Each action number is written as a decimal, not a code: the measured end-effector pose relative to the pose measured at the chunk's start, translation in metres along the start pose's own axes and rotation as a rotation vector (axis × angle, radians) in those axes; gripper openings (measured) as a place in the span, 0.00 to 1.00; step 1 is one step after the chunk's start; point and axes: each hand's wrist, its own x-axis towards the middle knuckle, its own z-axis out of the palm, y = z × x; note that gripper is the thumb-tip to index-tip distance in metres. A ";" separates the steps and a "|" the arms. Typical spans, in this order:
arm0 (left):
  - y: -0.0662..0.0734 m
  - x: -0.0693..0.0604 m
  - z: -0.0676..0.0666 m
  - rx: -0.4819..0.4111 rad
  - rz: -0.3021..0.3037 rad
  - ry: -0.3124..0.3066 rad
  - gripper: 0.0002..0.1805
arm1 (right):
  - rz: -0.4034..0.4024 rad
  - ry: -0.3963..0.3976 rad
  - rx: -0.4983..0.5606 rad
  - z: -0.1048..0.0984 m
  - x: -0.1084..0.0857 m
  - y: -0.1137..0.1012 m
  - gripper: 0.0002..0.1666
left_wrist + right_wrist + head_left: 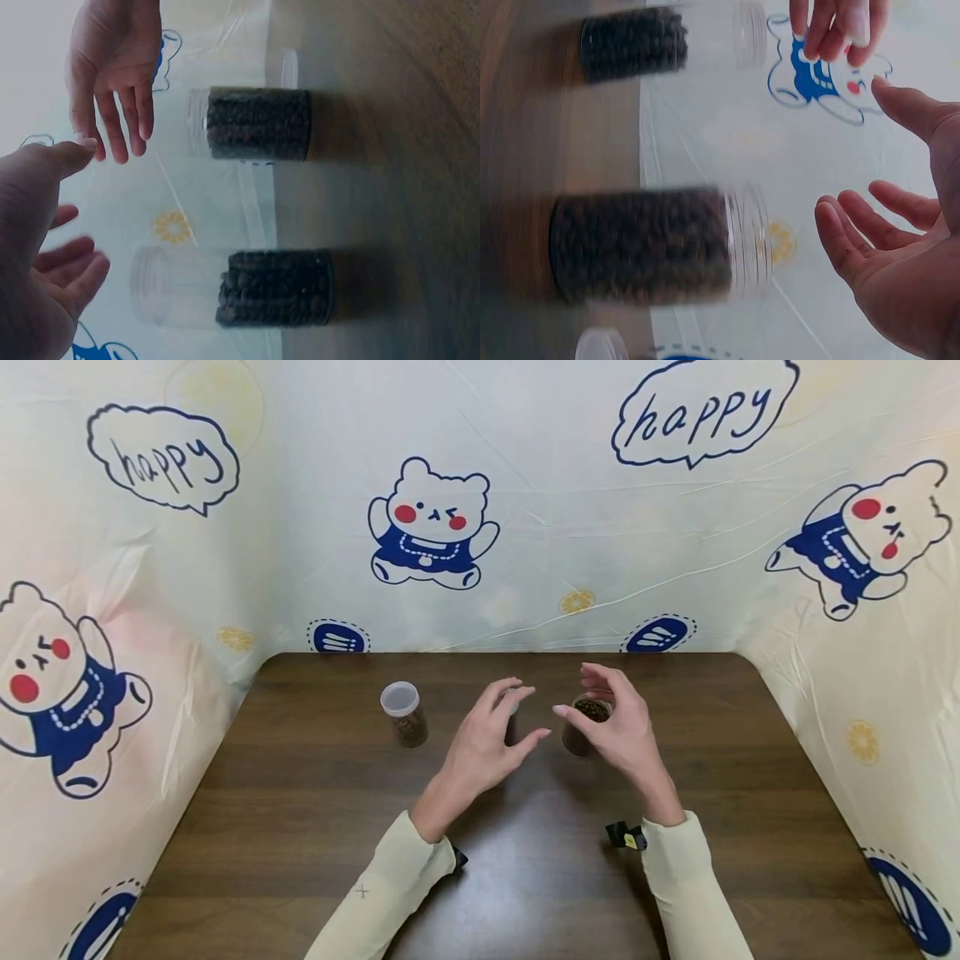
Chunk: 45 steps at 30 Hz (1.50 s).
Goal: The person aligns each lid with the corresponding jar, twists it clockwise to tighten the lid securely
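My left hand (487, 747) hovers in front of a clear jar (512, 728), partly hidden behind it, with thumb and fingers spread. That jar is about half full of dark beans or pellets in the left wrist view. My right hand (626, 727) is held beside and above a second clear jar (576, 740), lidless and filled nearly to its neck with the same dark pieces (641, 244). Neither hand grips anything, and in both wrist views the palms stand apart from the jars. The fingers of both hands are loosely bent.
A third jar (408, 727) with dark contents and a whitish top stands to the left on the brown wooden table (300, 827). A white lid (600, 345) lies near the fuller jar. Printed cloth (540, 552) hangs behind and at both sides.
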 end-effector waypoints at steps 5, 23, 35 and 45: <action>0.004 0.001 0.010 -0.075 0.046 -0.036 0.32 | 0.012 0.029 -0.051 -0.016 -0.003 0.014 0.39; 0.019 0.010 0.051 -0.161 -0.131 -0.213 0.48 | 0.292 -0.007 -0.176 -0.066 -0.007 0.062 0.49; 0.001 0.015 0.094 -0.303 -0.349 -0.250 0.50 | 0.389 -0.262 -0.313 -0.067 -0.006 0.090 0.54; -0.008 0.016 0.121 -0.560 -0.458 -0.211 0.51 | 0.429 -0.340 -0.335 -0.057 -0.007 0.099 0.50</action>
